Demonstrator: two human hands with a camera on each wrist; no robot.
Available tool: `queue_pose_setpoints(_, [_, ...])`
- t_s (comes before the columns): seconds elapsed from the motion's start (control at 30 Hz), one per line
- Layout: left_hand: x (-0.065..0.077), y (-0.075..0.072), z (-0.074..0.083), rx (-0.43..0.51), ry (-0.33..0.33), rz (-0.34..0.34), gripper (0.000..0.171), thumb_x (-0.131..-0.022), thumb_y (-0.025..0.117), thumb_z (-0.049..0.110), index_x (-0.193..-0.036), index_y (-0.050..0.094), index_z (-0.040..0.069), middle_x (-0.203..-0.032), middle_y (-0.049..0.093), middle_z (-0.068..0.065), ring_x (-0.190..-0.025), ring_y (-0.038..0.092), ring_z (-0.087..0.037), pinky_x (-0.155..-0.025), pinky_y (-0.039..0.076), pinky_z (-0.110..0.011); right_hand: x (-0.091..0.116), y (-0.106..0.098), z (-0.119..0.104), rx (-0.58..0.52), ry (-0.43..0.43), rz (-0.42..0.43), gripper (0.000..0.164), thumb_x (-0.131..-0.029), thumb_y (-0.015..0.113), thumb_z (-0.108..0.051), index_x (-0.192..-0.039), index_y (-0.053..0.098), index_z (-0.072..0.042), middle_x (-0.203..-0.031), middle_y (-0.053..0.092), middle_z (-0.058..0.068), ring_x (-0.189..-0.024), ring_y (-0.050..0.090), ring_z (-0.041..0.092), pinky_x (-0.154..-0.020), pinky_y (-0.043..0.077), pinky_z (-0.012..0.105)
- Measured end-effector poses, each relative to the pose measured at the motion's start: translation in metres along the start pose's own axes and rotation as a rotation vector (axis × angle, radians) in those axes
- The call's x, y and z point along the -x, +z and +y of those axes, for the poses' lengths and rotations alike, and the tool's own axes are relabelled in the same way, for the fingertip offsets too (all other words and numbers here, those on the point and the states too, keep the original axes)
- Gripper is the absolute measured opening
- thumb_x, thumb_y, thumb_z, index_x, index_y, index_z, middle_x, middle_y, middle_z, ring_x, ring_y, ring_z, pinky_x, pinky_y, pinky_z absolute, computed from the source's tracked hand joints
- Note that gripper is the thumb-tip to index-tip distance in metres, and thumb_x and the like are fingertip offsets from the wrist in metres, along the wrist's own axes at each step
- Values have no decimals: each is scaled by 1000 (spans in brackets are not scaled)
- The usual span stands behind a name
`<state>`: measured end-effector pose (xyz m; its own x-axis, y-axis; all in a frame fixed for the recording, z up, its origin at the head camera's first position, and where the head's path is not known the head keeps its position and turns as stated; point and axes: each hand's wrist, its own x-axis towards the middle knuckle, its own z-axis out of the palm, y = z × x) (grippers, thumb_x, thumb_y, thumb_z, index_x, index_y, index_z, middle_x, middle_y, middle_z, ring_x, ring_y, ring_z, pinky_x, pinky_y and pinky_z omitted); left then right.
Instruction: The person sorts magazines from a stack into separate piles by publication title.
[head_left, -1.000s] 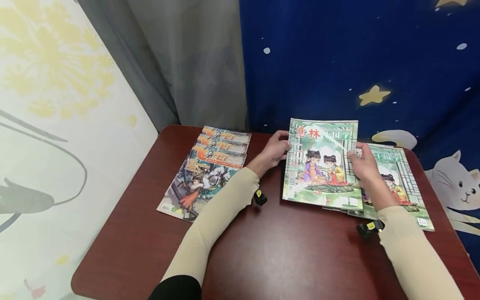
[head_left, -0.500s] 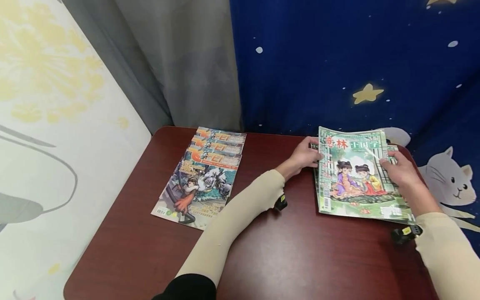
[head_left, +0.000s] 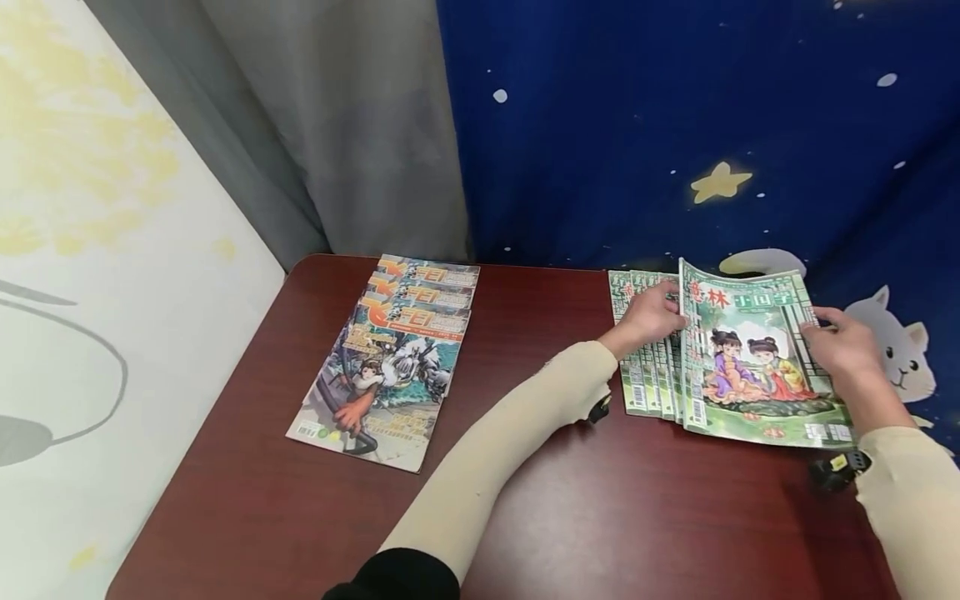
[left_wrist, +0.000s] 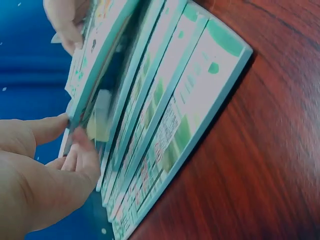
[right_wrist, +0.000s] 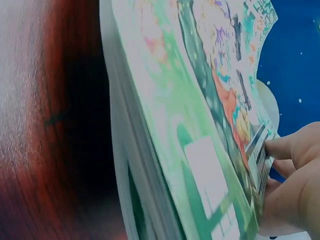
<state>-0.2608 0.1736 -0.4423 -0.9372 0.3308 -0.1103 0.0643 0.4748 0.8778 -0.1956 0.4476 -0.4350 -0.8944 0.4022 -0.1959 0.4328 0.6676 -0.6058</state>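
Observation:
A green-covered magazine (head_left: 757, 358) with two cartoon girls on its front is held between both hands. My left hand (head_left: 649, 317) pinches its left edge, thumb on one face and fingers beneath, as the left wrist view shows. My right hand (head_left: 847, 350) grips its right edge with the thumb on the cover. Below and to the left, several matching green magazines (head_left: 637, 392) lie overlapped in a fan, their spines stepped side by side. In the left wrist view the held magazine (left_wrist: 95, 65) is tilted up off the fanned magazines (left_wrist: 200, 75).
Three orange-titled comic magazines (head_left: 382, 383) lie overlapped at the left of the dark red table (head_left: 540, 500). A grey curtain (head_left: 367, 125) and a blue starry curtain (head_left: 585, 125) hang behind the table's back edge. A pale patterned wall (head_left: 112, 333) stands on the left.
Both hands have moved right with the held magazine. The green magazines beneath, mostly covered before, now show as a fan on its left. The comic magazines stay put on the table.

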Motion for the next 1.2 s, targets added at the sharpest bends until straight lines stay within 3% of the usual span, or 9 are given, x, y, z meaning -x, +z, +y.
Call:
queue_pose_setpoints(0.2, [-3, 9, -3, -200, 30, 22, 59, -96, 78, 30, -151, 58, 32, -92, 71, 9, -74, 60, -5, -69, 47, -19, -3, 5, 3, 70, 0, 139, 60, -111, 40, -33, -163, 36, -2, -144, 51, 38, -118, 52, 50, -87, 42, 53])
queue_pose_setpoints(0.3, [-5, 13, -3, -321, 19, 15, 59, -97, 76, 40, -152, 56, 38, -90, 72, 9, -83, 63, -5, -72, 50, -21, -5, 6, 7, 73, 16, 180, 59, -111, 40, -31, -162, 39, -2, -146, 51, 36, -134, 43, 55, -107, 34, 64])
queue_pose_setpoints(0.37, [-7, 16, -2, -379, 12, 10, 59, -96, 75, 46, -152, 56, 41, -100, 75, 11, -99, 67, -5, -81, 54, -22, -7, 6, 8, 69, 29, 203, 58, -110, 40, -31, -161, 40, -4, -147, 51, 36, -138, 39, 55, -113, 30, 65])
queue_pose_setpoints(0.43, [-9, 18, -3, -420, 6, 9, 59, -96, 75, 50, -151, 55, 43, -117, 75, 14, -118, 66, -5, -90, 55, -23, -8, 7, 9, 61, 34, 229, 58, -109, 40, -30, -161, 42, -4, -146, 52, 35, -139, 39, 56, -114, 30, 65])
queue_pose_setpoints(0.6, [-9, 23, -5, -488, -20, 3, 62, -96, 73, 54, -154, 52, 44, -143, 65, 13, -135, 59, -8, -97, 56, -26, -9, 13, 13, 84, 30, 252, 57, -108, 40, -26, -157, 45, 0, -143, 55, 36, -132, 45, 55, -107, 33, 64])
queue_pose_setpoints(0.77, [-5, 27, -9, -554, -28, 19, 63, -95, 71, 60, -154, 50, 48, -153, 55, 14, -141, 53, -7, -102, 54, -28, -8, 14, 21, 140, 56, 209, 57, -108, 38, -25, -155, 45, 6, -149, 50, 37, -140, 40, 56, -114, 30, 64])
queue_pose_setpoints(0.9, [-4, 30, -12, -586, -17, 43, 63, -95, 71, 62, -152, 51, 48, -149, 56, 14, -135, 55, -9, -98, 55, -29, -9, 15, 24, 202, 63, 150, 60, -109, 33, -27, -155, 40, 11, -153, 42, 41, -143, 35, 59, -118, 28, 66])
queue_pose_setpoints(1.07, [-4, 27, -16, -603, -18, 74, 68, -95, 71, 62, -155, 48, 42, -147, 57, 11, -134, 55, -9, -100, 55, -29, -10, 20, 14, 290, -7, 65, 66, -110, 28, -30, -156, 27, 18, -148, 34, 50, -137, 34, 64, -114, 33, 71])
queue_pose_setpoints(1.2, [-5, 21, -19, -601, 7, 74, 78, -96, 68, 63, -162, 38, 37, -151, 55, 6, -138, 55, -12, -103, 55, -31, -9, 27, 0, 343, -53, 117, 75, -109, 29, -35, -151, 22, 27, -145, 27, 54, -135, 27, 66, -111, 30, 72])
